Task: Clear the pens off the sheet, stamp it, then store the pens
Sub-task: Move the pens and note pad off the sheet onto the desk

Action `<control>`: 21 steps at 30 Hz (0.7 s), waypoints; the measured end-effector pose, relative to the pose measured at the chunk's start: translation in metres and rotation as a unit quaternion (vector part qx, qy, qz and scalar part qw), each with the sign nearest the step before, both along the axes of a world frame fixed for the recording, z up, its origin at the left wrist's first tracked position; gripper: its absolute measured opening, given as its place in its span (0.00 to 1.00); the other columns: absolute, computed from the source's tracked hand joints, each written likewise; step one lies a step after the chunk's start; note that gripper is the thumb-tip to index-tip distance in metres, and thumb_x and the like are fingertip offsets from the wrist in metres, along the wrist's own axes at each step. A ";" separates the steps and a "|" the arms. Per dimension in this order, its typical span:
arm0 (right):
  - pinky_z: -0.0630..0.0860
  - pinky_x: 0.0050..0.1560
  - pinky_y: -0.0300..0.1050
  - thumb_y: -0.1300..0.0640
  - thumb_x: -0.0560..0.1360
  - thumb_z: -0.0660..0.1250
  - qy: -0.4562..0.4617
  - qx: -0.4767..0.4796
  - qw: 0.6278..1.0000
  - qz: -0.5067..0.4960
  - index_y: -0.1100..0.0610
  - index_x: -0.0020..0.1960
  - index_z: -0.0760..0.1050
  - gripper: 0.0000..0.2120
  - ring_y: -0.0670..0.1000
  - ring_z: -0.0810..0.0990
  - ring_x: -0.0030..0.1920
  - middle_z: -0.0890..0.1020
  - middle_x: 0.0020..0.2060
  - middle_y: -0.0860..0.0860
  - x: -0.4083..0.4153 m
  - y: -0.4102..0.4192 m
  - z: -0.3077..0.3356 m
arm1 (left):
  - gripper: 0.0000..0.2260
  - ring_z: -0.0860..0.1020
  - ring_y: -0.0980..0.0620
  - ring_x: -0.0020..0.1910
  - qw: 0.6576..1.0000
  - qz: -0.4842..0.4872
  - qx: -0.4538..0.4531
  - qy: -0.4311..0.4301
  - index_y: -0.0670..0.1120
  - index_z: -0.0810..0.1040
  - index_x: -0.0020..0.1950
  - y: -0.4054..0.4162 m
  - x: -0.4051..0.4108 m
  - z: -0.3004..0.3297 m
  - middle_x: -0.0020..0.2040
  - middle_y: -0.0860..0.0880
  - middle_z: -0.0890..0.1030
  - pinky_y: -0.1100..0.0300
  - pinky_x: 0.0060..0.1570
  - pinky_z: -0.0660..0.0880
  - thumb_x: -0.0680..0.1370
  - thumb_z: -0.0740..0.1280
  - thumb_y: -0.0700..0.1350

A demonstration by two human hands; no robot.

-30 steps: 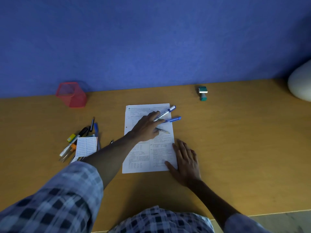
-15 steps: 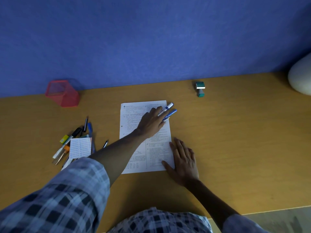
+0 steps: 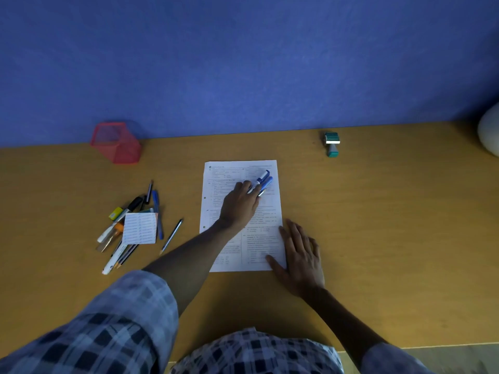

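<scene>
The head view shows the clearing step in hand: the left hand [image 3: 239, 203] lies on the upper half of the sheet [image 3: 216, 174], its fingers curled over a bunch of blue pens [image 3: 263, 180] whose capped ends stick out past the fingertips toward the sheet's far right corner; at least 2 pens show, and a thinner pencil tip seems to poke out beside them, but the exact count cannot be told. The hand looks closed around them, though whether they are lifted clear of the paper or only raked together cannot be told. The right hand [image 3: 301, 256] lies open and flat, palm down, on the sheet's near right corner, pinning it to the surface [image 3: 378, 225]. The next move, by my judgement, calls for carrying this bunch off to the left without dragging the paper, which the pinning hand should prevent. To the left, well apart from the sheet, lies a heap of pens and markers [image 3: 127, 211] with a small lined note [image 3: 140, 228] on top, and 1 pencil [image 3: 172, 236] lies apart between heap and sheet. A red mesh pen cup [image 3: 116, 143] stands at the back left by the blue wall, and the green stamp [image 3: 331, 144] rests at the back right, untouched. Nothing blocks the way to either; the left forearm crosses the sheet's near left part.
</scene>
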State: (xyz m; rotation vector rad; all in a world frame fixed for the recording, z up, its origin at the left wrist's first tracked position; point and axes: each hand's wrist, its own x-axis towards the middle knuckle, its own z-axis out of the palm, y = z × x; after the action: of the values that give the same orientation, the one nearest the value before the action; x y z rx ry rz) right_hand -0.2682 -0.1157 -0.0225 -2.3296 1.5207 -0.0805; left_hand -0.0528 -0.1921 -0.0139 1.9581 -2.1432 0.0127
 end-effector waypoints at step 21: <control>0.54 0.75 0.57 0.29 0.75 0.50 -0.019 -0.022 1.000 -0.001 0.51 0.78 0.54 0.39 0.53 0.54 0.78 0.55 0.79 0.50 -0.001 0.003 0.001 | 0.15 0.77 0.39 0.54 0.977 0.213 0.009 0.000 0.43 0.76 0.65 0.136 0.108 -0.011 0.55 0.42 0.78 0.46 0.48 0.75 0.80 0.64 0.48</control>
State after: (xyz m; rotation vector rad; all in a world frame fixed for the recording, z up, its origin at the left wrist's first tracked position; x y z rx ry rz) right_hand -0.2688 -0.1129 -0.0211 -2.3474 1.5174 -0.1608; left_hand 0.0548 -0.0565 -0.0245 2.3848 -1.6869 0.0676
